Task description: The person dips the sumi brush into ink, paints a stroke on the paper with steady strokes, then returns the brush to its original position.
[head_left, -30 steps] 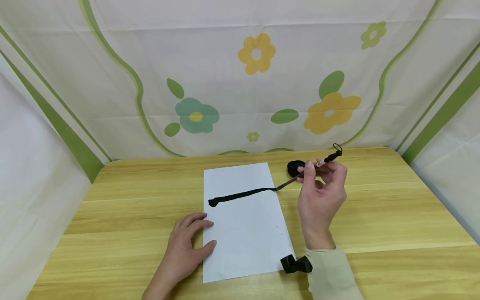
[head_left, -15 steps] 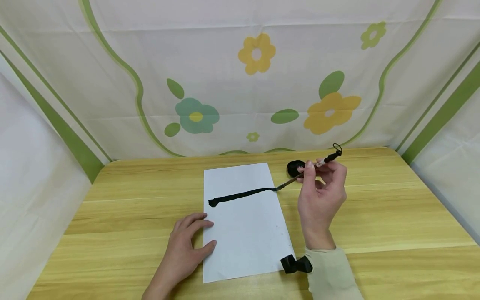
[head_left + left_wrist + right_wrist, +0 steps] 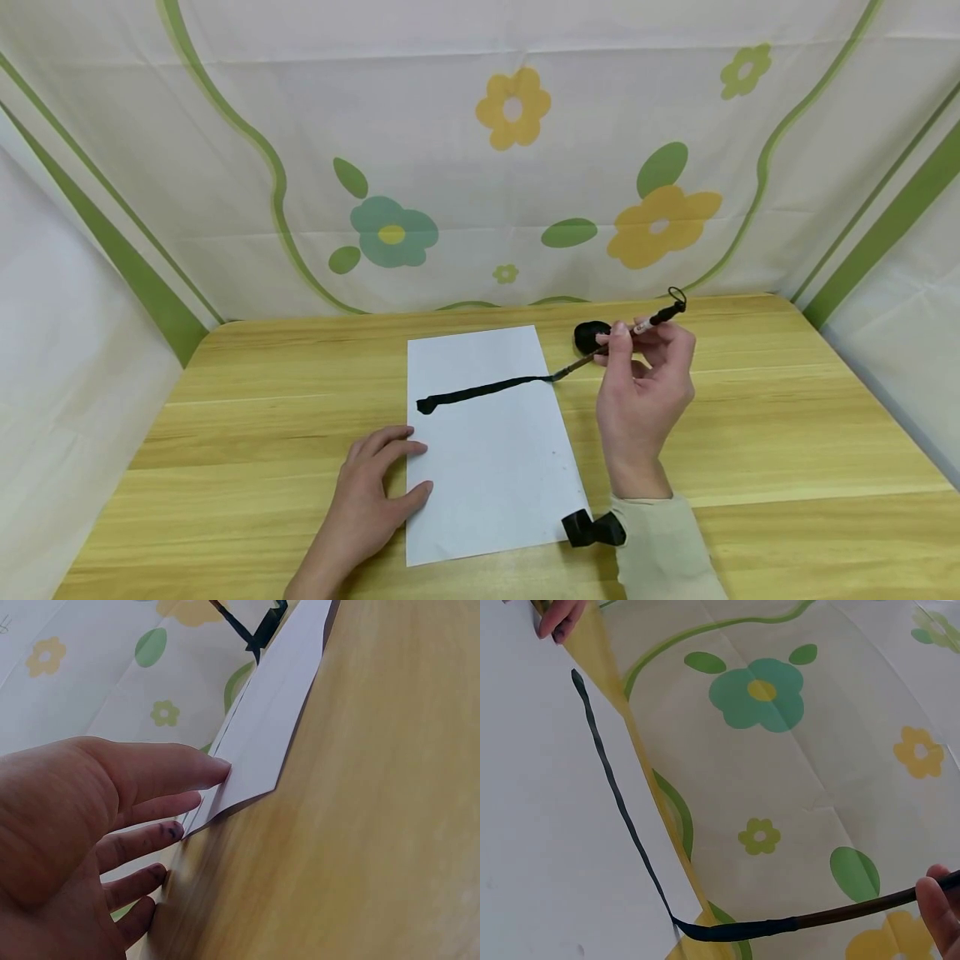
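Note:
A sheet of white paper [image 3: 487, 475] lies on the table, crossed by a thick black ink stroke [image 3: 480, 390] running left to right. My right hand [image 3: 645, 408] pinches a writing brush [image 3: 581, 363] by its brown handle, between thumb and fingers. The brush slants down leftward, and its dark bristles [image 3: 739, 931] touch the stroke's right end near the paper's edge. On the left, my left hand [image 3: 371, 492] rests with spread, slightly bent fingers at the paper's left edge. Dark smudges mark a fingertip [image 3: 172, 829] in the left wrist view.
Behind the right hand sits a round black object [image 3: 589, 337], partly hidden by the fingers. A black device [image 3: 592, 529] at the right cuff overlaps the paper's lower right corner. The wooden table [image 3: 787, 400] meets a flower-printed cloth [image 3: 450, 167] at the back.

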